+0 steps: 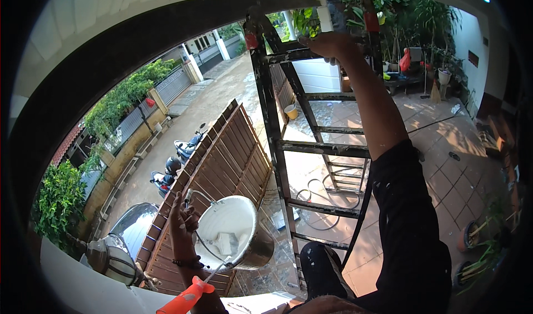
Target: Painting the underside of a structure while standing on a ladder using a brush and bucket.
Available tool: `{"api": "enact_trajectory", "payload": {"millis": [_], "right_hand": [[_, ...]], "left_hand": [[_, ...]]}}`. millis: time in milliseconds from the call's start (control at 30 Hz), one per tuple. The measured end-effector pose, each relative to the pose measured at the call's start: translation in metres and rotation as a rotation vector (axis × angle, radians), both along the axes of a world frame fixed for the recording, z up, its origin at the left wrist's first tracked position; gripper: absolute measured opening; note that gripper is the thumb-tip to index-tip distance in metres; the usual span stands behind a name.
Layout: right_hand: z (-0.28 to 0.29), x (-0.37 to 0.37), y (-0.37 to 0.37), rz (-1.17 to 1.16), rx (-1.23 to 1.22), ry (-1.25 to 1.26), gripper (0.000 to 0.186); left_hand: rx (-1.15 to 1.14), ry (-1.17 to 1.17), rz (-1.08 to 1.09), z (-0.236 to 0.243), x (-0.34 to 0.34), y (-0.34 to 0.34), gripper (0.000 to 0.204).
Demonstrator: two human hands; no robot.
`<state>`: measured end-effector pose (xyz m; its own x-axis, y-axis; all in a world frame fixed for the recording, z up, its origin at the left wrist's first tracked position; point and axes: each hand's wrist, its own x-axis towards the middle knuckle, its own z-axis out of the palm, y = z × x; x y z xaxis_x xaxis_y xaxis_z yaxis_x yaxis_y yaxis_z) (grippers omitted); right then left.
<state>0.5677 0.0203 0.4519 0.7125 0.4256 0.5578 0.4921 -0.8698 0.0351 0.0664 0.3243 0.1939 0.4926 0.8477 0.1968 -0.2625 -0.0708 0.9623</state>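
Two closed grips: left hand round the thin wire handle of a dark, white-caked round bucket, right hand atop a paint-spattered black ladder. Keep the bucket, hanging left of the ladder, level.

Open gaps between front ladder rungs; rear rungs cross behind

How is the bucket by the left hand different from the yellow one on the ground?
The near bucket is dark outside and whitish inside; the yellow bucket is yellow. The near bucket hangs by its wire handle at the left hand; the yellow bucket stands on the ground. The near bucket looks bigger, but it's also closer than the yellow bucket. Both are round.
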Motion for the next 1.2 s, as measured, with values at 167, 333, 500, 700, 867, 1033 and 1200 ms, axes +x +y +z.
{"api": "enact_trajectory", "payload": {"millis": [167, 333, 500, 700, 867, 1033, 1200], "right_hand": [[0.002, -0.025, 0.009, 0.017, 0.039, 0.08, 0.08], [-0.004, -0.042, 0.006, 0.153, 0.163, 0.058, 0.065], [-0.011, -0.033, 0.005, 0.21, 0.115, 0.162, 0.062], [-0.003, -0.03, 0.006, 0.19, 0.013, 0.322, 0.061], [-0.002, -0.029, 0.008, 0.16, -0.013, 0.34, 0.059], [0.001, -0.032, 0.011, 0.176, -0.029, 0.376, 0.056], [0.001, -0.028, 0.006, 0.185, -0.054, 0.334, 0.057]], "left_hand": [[-0.216, 0.217, 0.065, 0.029, -0.005, 0.007, 0.046], [-0.387, 0.318, 0.111, 0.106, 0.016, 0.026, 0.045], [-0.42, 0.356, -0.081, 0.158, 0.043, 0.012, 0.044], [-0.538, 0.354, -0.057, 0.207, 0.063, 0.005, 0.041], [-0.565, 0.469, -0.172, 0.237, 0.066, 0.001, 0.038], [-0.466, 0.602, -0.282, 0.289, 0.089, -0.025, 0.036], [-0.337, 0.682, -0.415, 0.33, 0.108, -0.033, 0.035]]}}
